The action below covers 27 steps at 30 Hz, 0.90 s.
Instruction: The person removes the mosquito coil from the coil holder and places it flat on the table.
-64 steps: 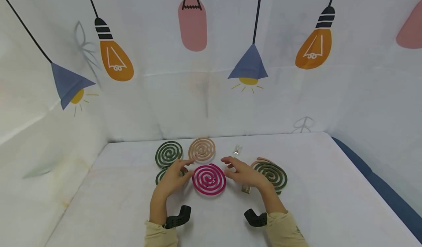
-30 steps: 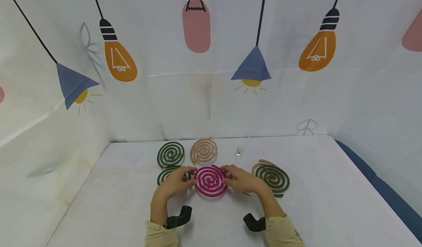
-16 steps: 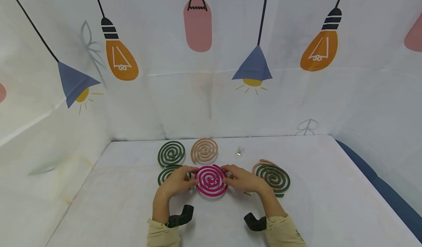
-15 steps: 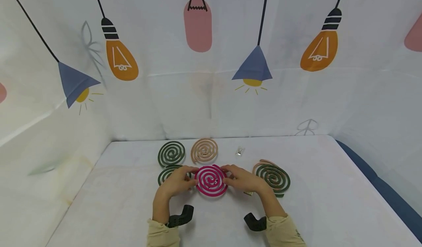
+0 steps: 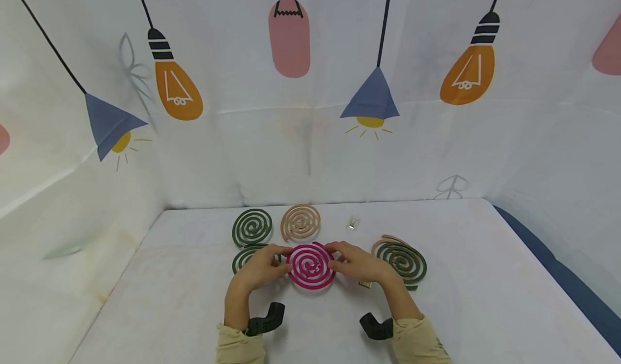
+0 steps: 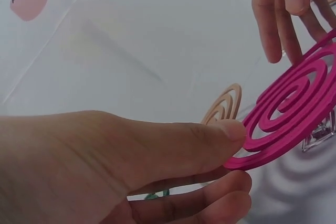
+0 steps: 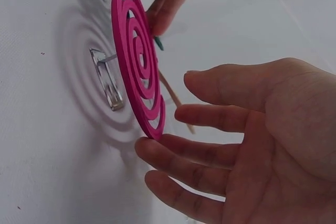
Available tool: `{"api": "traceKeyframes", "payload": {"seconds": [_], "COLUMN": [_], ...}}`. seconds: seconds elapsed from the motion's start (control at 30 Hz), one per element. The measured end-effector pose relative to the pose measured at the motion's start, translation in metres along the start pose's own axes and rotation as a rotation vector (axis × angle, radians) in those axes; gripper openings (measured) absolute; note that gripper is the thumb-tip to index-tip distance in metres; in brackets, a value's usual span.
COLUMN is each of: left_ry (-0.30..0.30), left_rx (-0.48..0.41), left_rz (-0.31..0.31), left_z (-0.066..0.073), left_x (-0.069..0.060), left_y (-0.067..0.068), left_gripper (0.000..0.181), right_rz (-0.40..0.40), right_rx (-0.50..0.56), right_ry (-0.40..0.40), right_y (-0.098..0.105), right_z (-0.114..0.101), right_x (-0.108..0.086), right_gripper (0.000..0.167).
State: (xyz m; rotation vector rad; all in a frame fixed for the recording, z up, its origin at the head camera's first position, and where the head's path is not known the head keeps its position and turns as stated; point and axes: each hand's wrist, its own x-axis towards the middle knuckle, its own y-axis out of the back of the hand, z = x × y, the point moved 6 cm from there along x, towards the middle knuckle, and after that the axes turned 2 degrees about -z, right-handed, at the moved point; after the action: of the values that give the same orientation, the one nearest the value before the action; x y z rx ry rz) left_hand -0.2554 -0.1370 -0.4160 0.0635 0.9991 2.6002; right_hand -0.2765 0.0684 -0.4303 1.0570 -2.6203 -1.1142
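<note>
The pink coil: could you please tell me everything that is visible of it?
The pink coil is a flat, round, matte-looking spiral with open gaps between its turns. It is raised above the table, over a small metallic stand; whether they touch is unclear. The left hand pinches its rim; the right hand seems to touch the opposite side.

A white table (image 5: 485, 283) bears green spirals (image 5: 252, 227), tan spirals (image 5: 301, 222) and metal stands (image 5: 352, 223).
</note>
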Motion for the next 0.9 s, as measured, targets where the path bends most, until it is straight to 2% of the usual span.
{"api": "traceKeyframes", "payload": {"seconds": [0.2, 0.53, 0.77, 0.9], "left_ry": [0.011, 0.023, -0.022, -0.004], "left_rx": [0.017, -0.012, -0.004, -0.019], "left_rz": [0.007, 0.025, 0.076, 0.098], "left_z": [0.003, 0.004, 0.007, 0.007], "left_x": [0.000, 0.000, 0.003, 0.004], "left_y": [0.001, 0.002, 0.003, 0.003], "left_gripper": [0.040, 0.039, 0.036, 0.035], "right_rz": [0.012, 0.027, 0.065, 0.086], "right_rx": [0.011, 0.025, 0.029, 0.022], "right_ry": [0.013, 0.033, 0.041, 0.055], "right_y": [0.003, 0.006, 0.009, 0.011], "right_z": [-0.001, -0.001, 0.002, 0.001], "right_x": [-0.001, -0.002, -0.002, -0.002], "right_gripper": [0.045, 0.043, 0.042, 0.041]}}
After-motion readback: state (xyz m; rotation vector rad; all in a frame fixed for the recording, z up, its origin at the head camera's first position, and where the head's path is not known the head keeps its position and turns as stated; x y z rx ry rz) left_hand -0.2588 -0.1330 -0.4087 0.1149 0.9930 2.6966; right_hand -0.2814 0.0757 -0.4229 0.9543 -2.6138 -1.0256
